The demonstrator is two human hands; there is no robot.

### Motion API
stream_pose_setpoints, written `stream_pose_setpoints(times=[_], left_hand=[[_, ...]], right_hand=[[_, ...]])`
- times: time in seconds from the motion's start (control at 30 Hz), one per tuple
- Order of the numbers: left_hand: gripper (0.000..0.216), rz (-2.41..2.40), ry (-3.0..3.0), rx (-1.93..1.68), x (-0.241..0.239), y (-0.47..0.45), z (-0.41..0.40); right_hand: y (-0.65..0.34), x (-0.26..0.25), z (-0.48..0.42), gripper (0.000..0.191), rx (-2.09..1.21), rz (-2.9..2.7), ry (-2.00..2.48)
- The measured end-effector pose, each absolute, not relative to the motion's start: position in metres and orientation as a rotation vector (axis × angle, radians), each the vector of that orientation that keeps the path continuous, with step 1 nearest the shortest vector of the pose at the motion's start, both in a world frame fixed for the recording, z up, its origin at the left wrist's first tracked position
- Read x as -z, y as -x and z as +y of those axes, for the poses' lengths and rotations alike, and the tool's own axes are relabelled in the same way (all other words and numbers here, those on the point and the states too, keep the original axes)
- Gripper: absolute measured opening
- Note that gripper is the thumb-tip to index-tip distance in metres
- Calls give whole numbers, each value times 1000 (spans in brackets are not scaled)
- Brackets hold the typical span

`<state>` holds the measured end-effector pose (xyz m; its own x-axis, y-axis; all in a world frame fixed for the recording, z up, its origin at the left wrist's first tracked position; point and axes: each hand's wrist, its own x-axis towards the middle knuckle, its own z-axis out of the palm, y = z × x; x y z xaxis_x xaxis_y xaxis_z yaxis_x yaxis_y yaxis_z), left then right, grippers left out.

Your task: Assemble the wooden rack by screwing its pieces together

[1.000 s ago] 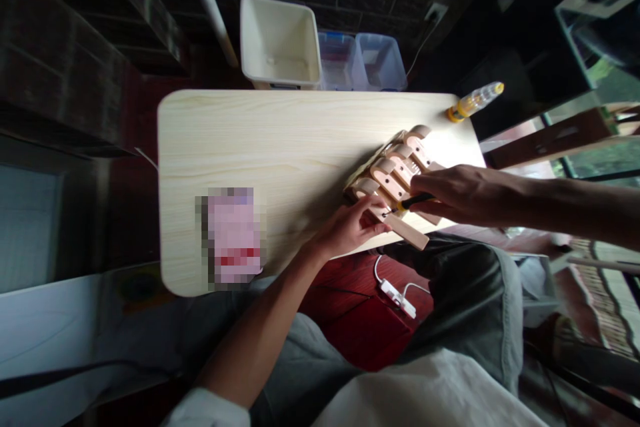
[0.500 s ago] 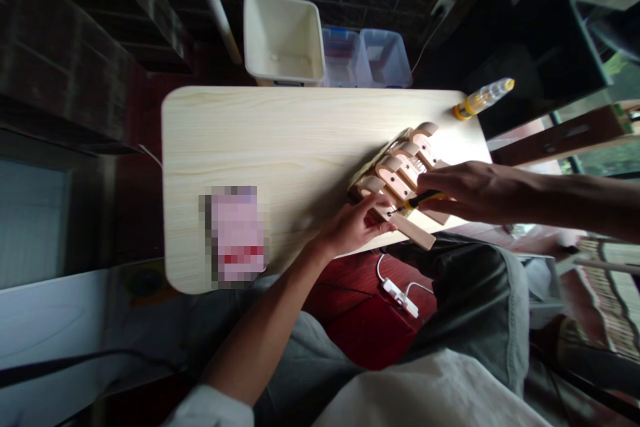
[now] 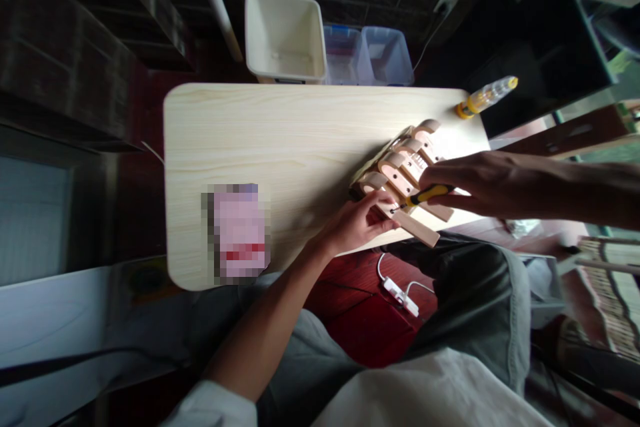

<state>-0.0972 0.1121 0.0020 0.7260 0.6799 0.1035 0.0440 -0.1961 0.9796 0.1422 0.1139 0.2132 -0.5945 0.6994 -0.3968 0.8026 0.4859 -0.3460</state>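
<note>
A wooden model (image 3: 400,167) of several rounded, finger-like pieces lies near the right front of a pale wooden table (image 3: 280,140). My left hand (image 3: 357,223) rests its fingers on the nearest wooden strip, pressing it down. My right hand (image 3: 465,183) is closed round a small screwdriver (image 3: 425,195) with a yellow and black handle. Its tip points at the strip beside my left fingertips.
A blurred pink object (image 3: 239,233) lies at the table's front left. A clear bottle with a yellow cap (image 3: 486,96) lies at the far right corner. Beyond the table stand a cream bin (image 3: 284,33) and two clear boxes (image 3: 367,57). A white cable (image 3: 397,288) lies on the red floor.
The view drifted slightly. My right hand has shifted a little with the screwdriver, showing more of its yellow handle. My left hand stays on the wooden strip.
</note>
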Motion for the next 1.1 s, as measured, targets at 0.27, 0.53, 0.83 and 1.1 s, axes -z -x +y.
stream_pose_setpoints(times=[0.27, 0.53, 0.83, 1.1], left_hand=[[47, 562, -1654, -643, 3, 98, 110], [46, 561, -1631, -635, 1, 97, 110], [44, 582, -1664, -632, -1, 98, 111], [44, 597, -1689, -631, 1, 97, 110]], right_hand=[[-143, -199, 107, 22, 657, 2572, -1458], [-146, -197, 105, 28, 630, 2423, -1549], [-141, -214, 112, 33, 699, 2678, -1159], [-146, -195, 105, 18, 682, 2556, -1390]])
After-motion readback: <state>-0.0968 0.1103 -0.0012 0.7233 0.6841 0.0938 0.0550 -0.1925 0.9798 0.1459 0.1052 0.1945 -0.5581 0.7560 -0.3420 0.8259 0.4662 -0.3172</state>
